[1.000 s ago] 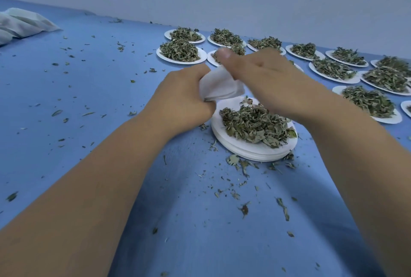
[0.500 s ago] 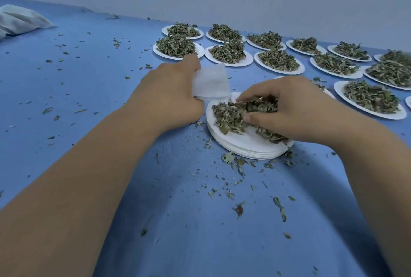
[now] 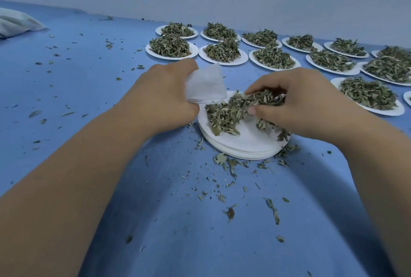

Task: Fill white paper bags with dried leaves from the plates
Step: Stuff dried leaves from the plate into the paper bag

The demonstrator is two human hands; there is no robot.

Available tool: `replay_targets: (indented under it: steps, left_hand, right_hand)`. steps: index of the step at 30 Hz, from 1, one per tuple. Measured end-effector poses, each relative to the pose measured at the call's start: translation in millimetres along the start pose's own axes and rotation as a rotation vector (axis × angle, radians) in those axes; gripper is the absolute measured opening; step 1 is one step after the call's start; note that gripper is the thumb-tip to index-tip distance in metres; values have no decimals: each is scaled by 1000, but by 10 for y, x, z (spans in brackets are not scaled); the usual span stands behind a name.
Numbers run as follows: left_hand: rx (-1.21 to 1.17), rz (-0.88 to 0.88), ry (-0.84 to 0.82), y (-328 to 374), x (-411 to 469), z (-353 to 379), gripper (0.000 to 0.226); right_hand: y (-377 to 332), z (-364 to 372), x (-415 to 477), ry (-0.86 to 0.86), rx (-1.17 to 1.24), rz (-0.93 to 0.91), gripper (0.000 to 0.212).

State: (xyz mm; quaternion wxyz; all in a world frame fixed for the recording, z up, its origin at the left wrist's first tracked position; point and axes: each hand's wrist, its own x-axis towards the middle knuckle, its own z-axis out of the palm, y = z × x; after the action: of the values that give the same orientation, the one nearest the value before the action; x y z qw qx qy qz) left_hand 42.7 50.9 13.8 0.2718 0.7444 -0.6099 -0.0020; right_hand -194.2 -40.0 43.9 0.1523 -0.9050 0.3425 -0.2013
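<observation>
A stack of white paper plates lies on the blue table in front of me, with a heap of dried green leaves on top. My left hand grips a small white paper bag just above the plates' left rim. My right hand is over the plates with its fingers curled round a clump of the leaves, lifted a little towards the bag. Whether the bag's mouth is open I cannot tell.
Several more white plates piled with dried leaves stand in rows at the back and right. Leaf crumbs litter the blue table. A pale cloth or bag bundle lies at the far left. A wall runs behind.
My right hand came down from the bag's top onto the plate and gathered a clump of leaves, which it now lifts. My left hand keeps holding the bag.
</observation>
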Motion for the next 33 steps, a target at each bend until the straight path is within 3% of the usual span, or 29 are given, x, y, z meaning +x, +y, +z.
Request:
replay_targets:
  steps: [6, 14, 18, 25, 30, 33]
  left_hand:
    - [48, 20, -7, 28, 2, 1, 19]
    - [-26, 101, -9, 194, -54, 8, 15]
    - [-31, 117, -28, 261, -89, 18, 11]
    - [20, 121, -73, 318, -114, 8, 31]
    - [224, 168, 71, 390, -113, -76, 20]
    - [251, 207, 94, 442, -126, -57, 26]
  right_hand:
    - [-25, -72, -3, 199, 180, -15, 19]
    - [-169, -3, 12, 127, 371, -66, 17]
    - [-190, 21, 14, 66, 292, -57, 15]
    - [-184, 25, 23, 104, 411, -10, 11]
    - [-191, 25, 6, 108, 525, -21, 13]
    - [-226, 93, 14, 123, 418, -12, 19]
